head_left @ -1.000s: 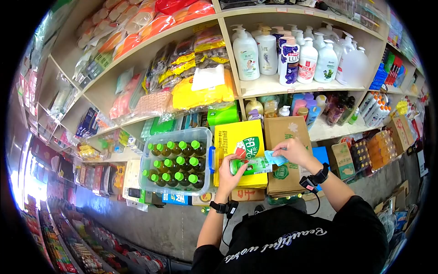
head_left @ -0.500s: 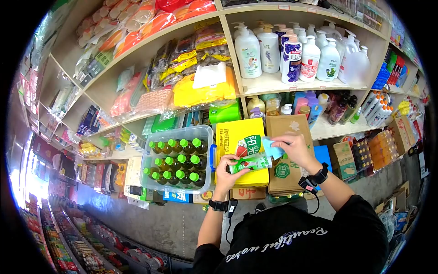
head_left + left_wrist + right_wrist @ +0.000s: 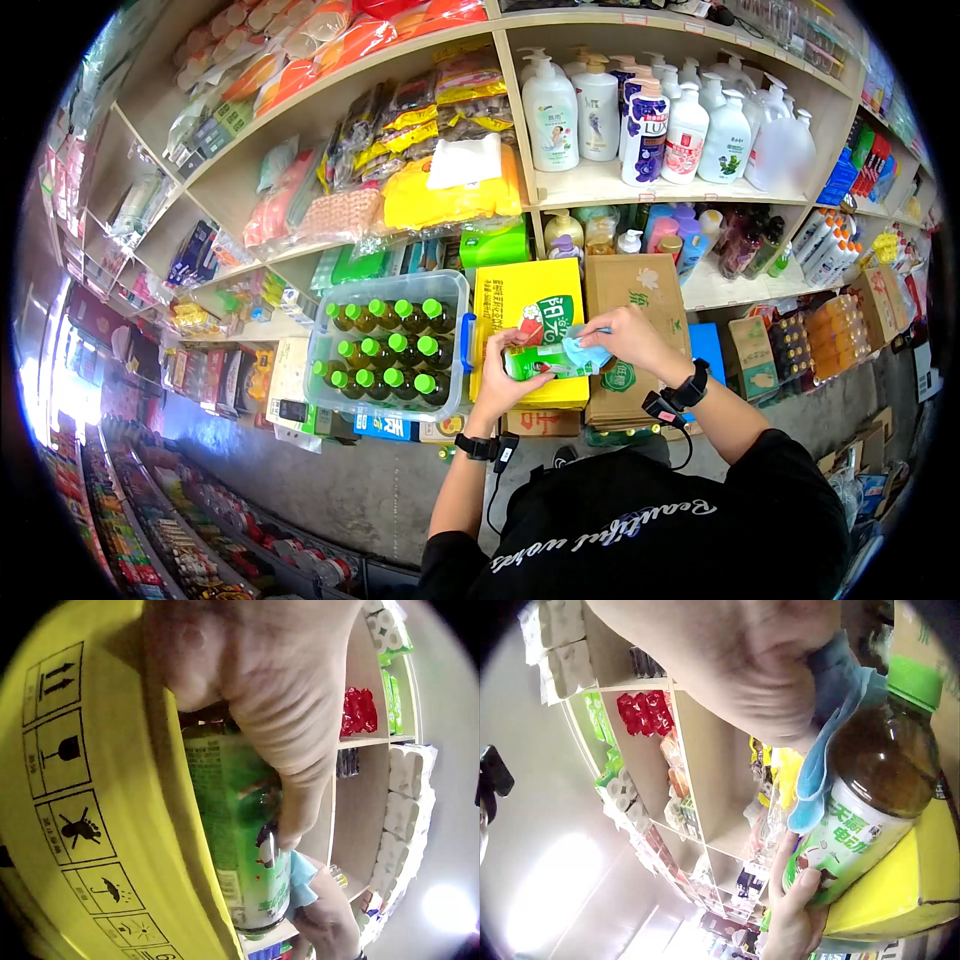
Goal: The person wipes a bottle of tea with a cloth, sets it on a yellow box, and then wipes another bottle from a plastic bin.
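Observation:
My left hand [image 3: 497, 377] grips the lower part of a green-labelled bottle [image 3: 527, 362], which lies on its side over a yellow carton [image 3: 500, 290]. In the right wrist view the bottle [image 3: 877, 769] shows brown liquid and a green cap. A blue cloth [image 3: 585, 355] is pinched in my right hand [image 3: 634, 338] and lies against the bottle near its shoulder. The left wrist view has the left thumb across the label of the bottle [image 3: 236, 817], with the cloth [image 3: 301, 881] just beyond.
Left of the yellow carton stands a clear plastic bin [image 3: 463, 300] of green-capped bottles. A brown carton [image 3: 640, 280] is on the right. Behind, shelves [image 3: 575, 187] hold pump bottles [image 3: 552, 120] and bagged goods. Grey floor [image 3: 350, 490] shows below.
The blue cloth has shifted left and lower onto the bottle with my right hand, after lifting briefly. The bottle has turned slightly in my left hand, and the head view has moved a little.

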`<state>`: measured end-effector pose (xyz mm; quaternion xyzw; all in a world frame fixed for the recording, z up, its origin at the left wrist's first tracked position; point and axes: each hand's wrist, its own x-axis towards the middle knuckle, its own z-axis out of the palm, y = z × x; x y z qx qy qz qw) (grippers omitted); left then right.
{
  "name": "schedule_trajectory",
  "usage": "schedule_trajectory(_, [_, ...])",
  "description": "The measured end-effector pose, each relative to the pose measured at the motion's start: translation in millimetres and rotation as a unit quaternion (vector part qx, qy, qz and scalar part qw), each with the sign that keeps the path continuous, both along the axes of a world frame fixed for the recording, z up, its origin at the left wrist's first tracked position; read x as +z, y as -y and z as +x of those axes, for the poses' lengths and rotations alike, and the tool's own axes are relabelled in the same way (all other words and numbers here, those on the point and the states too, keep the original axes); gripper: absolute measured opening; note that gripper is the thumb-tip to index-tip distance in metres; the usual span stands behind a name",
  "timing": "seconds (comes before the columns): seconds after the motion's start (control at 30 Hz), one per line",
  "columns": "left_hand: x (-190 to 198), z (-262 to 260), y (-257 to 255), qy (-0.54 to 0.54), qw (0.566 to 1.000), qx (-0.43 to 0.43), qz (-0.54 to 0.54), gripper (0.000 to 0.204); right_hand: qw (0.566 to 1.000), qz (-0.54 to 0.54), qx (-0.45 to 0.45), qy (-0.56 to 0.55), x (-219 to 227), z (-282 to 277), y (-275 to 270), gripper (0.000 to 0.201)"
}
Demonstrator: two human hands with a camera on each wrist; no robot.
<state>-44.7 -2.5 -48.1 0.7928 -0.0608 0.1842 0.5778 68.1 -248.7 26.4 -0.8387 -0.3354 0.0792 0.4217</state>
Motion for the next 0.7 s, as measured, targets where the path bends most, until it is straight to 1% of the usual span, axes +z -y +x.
schedule_trajectory(0.1, [-1.7,1.6,1.5,0.026,1.000,0.010,-0.002,0.100,1.000,-0.002,-0.005,0.029,-2.5,-4.7,-6.6,0.015])
schedule_trajectory(0.2, [-3.0,1.5,1.0,0.020,1.000,0.017,0.007,0.109,0.997,-0.009,-0.006,0.075,-11.0,-7.7,-19.9,0.014])
schedule_trajectory(0.3, [-1.9,0.0,2.3,-0.010,1.000,0.019,-0.018,0.114,0.997,0.007,-0.014,0.078,-13.1,-15.6,-35.8,0.013])
schedule_trajectory(0.33, [-2.1,0.2,1.1,-0.009,1.000,0.017,-0.015,0.115,0.997,0.013,-0.015,0.070,-17.1,-16.7,-41.3,0.013])
schedule_trajectory(0.47, [-5.8,1.4,-0.2,-0.011,1.000,0.015,-0.018,0.116,0.992,0.034,-0.009,0.122,-20.4,-24.6,-61.2,0.012])
schedule_trajectory(0.6, [-8.5,1.0,0.7,-0.019,0.999,0.025,-0.020,0.116,0.994,0.046,-0.005,0.095,-22.3,-32.1,-84.1,0.011])
schedule_trajectory(0.7, [-8.9,2.0,-0.4,-0.004,0.999,0.031,-0.012,0.119,0.985,0.083,0.015,0.148,-25.6,-35.3,-98.1,0.011])
